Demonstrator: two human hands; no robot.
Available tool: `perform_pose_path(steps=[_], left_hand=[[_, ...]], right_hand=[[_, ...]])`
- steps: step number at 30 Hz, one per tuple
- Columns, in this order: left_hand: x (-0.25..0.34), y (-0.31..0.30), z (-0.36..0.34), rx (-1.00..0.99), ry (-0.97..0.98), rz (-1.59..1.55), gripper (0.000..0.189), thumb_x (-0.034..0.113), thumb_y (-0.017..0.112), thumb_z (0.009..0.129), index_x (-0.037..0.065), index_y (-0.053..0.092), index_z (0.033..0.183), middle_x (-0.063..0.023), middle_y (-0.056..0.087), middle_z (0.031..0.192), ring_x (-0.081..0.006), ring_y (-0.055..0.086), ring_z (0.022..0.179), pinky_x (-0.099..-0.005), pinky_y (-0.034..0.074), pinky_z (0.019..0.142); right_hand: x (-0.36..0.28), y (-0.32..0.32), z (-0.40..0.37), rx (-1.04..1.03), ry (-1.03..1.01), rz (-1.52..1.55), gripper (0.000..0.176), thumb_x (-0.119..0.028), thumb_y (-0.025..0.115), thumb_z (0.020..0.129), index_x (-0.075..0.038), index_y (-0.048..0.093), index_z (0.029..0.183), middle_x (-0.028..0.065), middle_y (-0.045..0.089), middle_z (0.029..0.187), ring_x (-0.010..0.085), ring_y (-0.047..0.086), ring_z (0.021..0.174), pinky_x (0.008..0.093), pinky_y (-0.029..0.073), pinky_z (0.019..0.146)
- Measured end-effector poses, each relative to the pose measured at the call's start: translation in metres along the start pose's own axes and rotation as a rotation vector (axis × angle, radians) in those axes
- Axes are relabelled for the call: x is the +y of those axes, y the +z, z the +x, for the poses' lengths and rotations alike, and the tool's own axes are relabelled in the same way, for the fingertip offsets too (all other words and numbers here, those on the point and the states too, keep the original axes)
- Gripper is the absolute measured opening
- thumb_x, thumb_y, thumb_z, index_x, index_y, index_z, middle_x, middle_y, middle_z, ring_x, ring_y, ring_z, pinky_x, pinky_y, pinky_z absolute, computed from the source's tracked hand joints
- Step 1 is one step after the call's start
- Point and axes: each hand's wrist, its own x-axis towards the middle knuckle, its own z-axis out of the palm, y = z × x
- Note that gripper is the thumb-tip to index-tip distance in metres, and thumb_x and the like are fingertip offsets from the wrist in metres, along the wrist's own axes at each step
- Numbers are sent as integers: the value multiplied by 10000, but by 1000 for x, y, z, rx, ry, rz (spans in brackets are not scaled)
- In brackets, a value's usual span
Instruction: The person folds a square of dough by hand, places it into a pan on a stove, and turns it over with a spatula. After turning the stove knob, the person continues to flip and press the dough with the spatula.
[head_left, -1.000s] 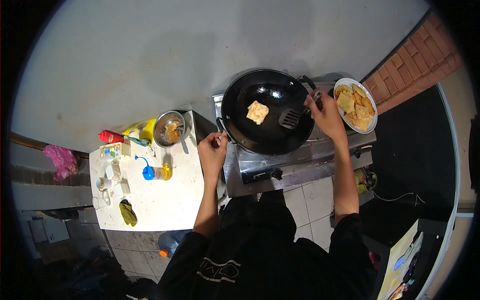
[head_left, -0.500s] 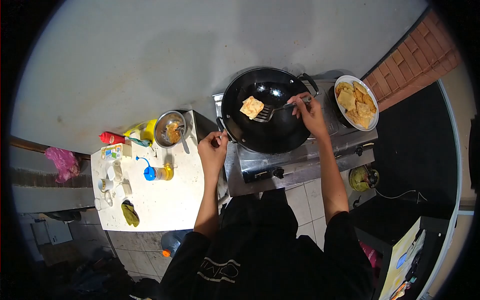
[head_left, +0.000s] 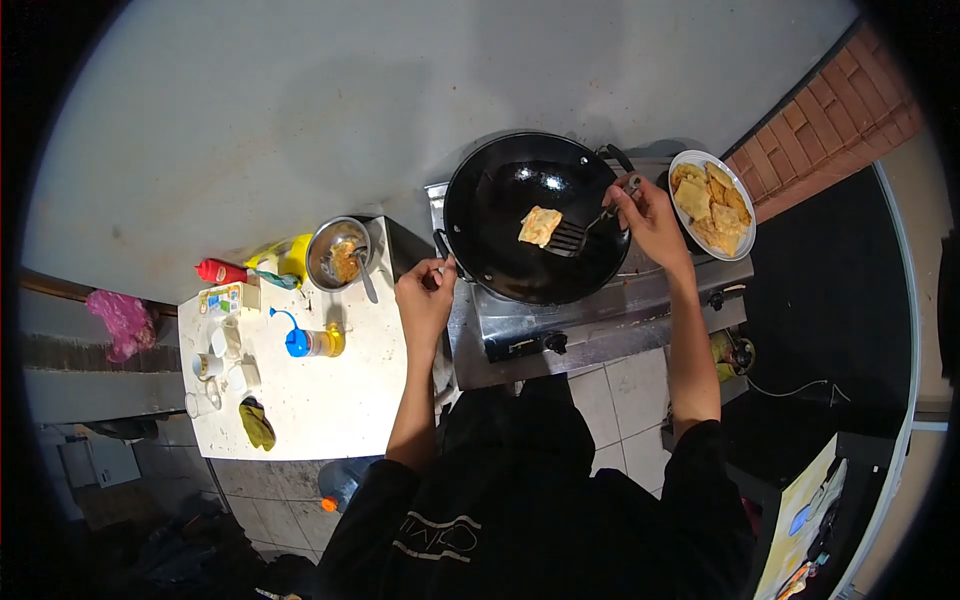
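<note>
A black wok (head_left: 520, 270) stands on the steel stove. My right hand (head_left: 643, 217) grips the handle of a slotted spatula (head_left: 568, 238), whose blade is in the wok against a folded, golden-white piece of food (head_left: 540, 226). My left hand (head_left: 427, 288) is closed at the wok's left handle (head_left: 443, 243), its fingers pinched around a part that is too small to make out clearly. At the right of the wok lies a white plate (head_left: 747, 243) of fried golden pieces.
On the white table (head_left: 350, 410) at the left are a metal bowl (head_left: 322, 240) with a spoon, a blue-capped bottle (head_left: 312, 343), a red bottle (head_left: 220, 272), cups and a green cloth (head_left: 257, 426). Stove knobs (head_left: 555, 343) line the front edge.
My right hand and the spatula have moved right, and the piece of food has shifted right and slightly down in the wok. My left hand has stayed at the handle.
</note>
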Motion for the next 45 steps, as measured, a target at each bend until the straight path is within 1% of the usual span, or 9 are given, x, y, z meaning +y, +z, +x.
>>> perform_pose_path(steps=[13, 20, 23, 25, 26, 28, 32, 40, 45], left_hand=[[-5, 1, 1, -6, 17, -15, 239, 176, 703, 827, -61, 675, 825, -9, 490, 513, -59, 436, 485, -249, 331, 461], [-2, 0, 1, -7, -4, -10, 237, 176, 706, 827, -59, 675, 825, -10, 493, 522, -62, 435, 490, -251, 336, 465], [-2, 1, 1, -1, 10, 9, 233, 173, 705, 828, -58, 675, 821, -12, 495, 523, -62, 439, 490, -249, 338, 466], [-5, 2, 2, 11, 34, 9, 233, 171, 706, 828, -59, 674, 818, -12, 495, 523, -61, 439, 490, -247, 337, 466], [-7, 2, 2, 22, 58, 7, 232, 170, 706, 828, -60, 673, 815, -12, 496, 524, -60, 440, 491, -245, 336, 465], [-3, 2, 2, 16, 48, 10, 234, 171, 707, 828, -60, 673, 813, -11, 496, 525, -59, 440, 491, -245, 337, 465], [-5, 1, 2, 9, 35, 2, 237, 177, 711, 827, -57, 675, 812, -11, 496, 526, -58, 441, 491, -244, 337, 464], [0, 1, 1, 8, 13, 26, 238, 183, 714, 828, -52, 680, 809, -2, 493, 527, -54, 444, 492, -241, 338, 464], [9, -2, 1, -14, -23, 1, 231, 178, 712, 829, -50, 681, 808, 2, 495, 529, -52, 448, 490, -238, 338, 460]], right_hand=[[-2, -15, 5, 40, -17, -27, 187, -191, 575, 959, -27, 590, 871, -36, 482, 602, 40, 394, 502, 221, 307, 463], [16, 7, -8, 109, -16, -35, 188, -181, 572, 961, -25, 580, 857, -33, 470, 604, 39, 400, 520, 227, 306, 467], [20, 18, -12, 170, -39, 55, 179, -177, 561, 966, -16, 572, 888, -14, 531, 653, 41, 431, 551, 219, 339, 489], [25, 25, -14, 224, -14, 134, 160, -163, 547, 972, -10, 560, 927, 18, 605, 745, 45, 464, 581, 210, 376, 520], [28, 29, -17, 226, -12, 135, 160, -163, 547, 972, -10, 560, 927, 18, 605, 745, 45, 464, 581, 210, 376, 520], [34, 37, -24, 240, -13, 173, 136, -139, 534, 975, -4, 543, 962, 49, 644, 839, 49, 488, 599, 206, 409, 548], [41, 48, -38, 271, -1, 226, 118, -113, 518, 978, 4, 531, 974, 56, 641, 866, 51, 497, 618, 206, 420, 561], [46, 60, -46, 337, -43, 160, 107, -87, 490, 985, 16, 520, 979, 71, 646, 899, 60, 524, 644, 212, 434, 570], [33, 57, -45, 364, 7, 227, 113, -93, 495, 983, 17, 518, 991, 78, 648, 908, 69, 544, 651, 217, 460, 590]])
